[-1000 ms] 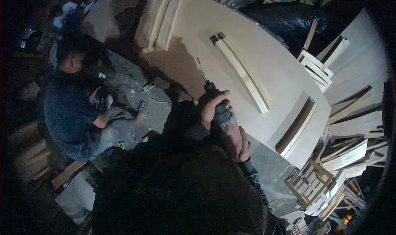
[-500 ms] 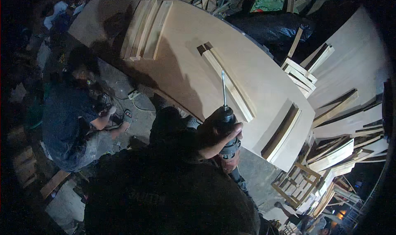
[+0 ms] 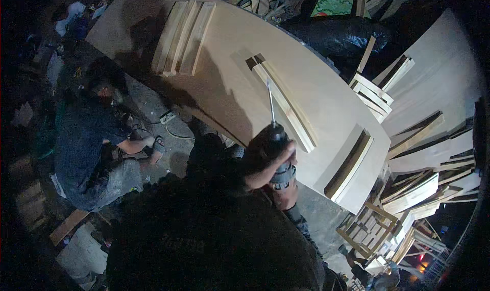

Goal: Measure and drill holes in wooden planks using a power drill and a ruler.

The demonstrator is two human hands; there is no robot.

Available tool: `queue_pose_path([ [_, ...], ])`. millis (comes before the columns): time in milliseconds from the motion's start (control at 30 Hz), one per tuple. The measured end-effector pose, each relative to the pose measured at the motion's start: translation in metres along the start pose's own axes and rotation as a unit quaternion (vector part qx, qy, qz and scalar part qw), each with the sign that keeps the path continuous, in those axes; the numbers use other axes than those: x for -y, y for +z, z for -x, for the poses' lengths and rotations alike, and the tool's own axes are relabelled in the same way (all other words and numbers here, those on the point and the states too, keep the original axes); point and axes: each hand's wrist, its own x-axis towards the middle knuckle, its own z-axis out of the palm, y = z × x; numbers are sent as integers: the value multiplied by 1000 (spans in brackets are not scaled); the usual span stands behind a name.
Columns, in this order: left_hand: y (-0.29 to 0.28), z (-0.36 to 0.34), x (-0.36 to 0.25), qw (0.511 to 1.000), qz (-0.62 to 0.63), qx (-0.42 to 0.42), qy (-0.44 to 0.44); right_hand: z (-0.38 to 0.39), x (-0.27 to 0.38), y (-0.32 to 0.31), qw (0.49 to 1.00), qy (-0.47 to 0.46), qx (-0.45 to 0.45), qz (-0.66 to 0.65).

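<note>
On the left, a person [image 3: 89,143] crouches on the floor beside the bench, in much the same place as a second ago, so nothing there bears on your work. What has changed is your own view and tool: over the last second the long pale bench [image 3: 229,81] has slid leftward and lower in your sight, and the power drill [image 3: 278,155] has swung from lying low over the near edge to standing with its long thin bit aimed up at the middle strips — my reading is that you are lining the bit up on that wood rather than drilling yet, since the tip appears just short of it. Your right hand [image 3: 270,166] is wrapped firmly around the drill's body; your left hand is hidden under your dark sleeve and torso, so I cannot tell whether it holds anything. Counting across the bench from left to right: one stack of about four wooden slats [image 3: 185,35] at the far left end, one pair of long strips [image 3: 286,104] in the middle, and one dark-faced strip [image 3: 352,163] near the right end — one drill, one bench. To the right lie loose heaps of offcuts [image 3: 423,153], too many and too tangled to count.
</note>
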Motion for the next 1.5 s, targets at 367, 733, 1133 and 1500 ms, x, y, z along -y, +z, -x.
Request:
queue_pose_path([
  [367,-56,-23,49,980,129,-97,-116,-73,104,-65,922,-101,193,-321],
  [733,-85,13,4,941,-292,-77,154,-102,168,22,958,-126,52,-254],
  [1133,-196,-36,-34,972,-175,-91,127,-165,221,102,969,-60,49,-236],
  [1500,-286,-40,-101,995,-49,-20,-87,-236,270,172,940,6,-33,-341],
])
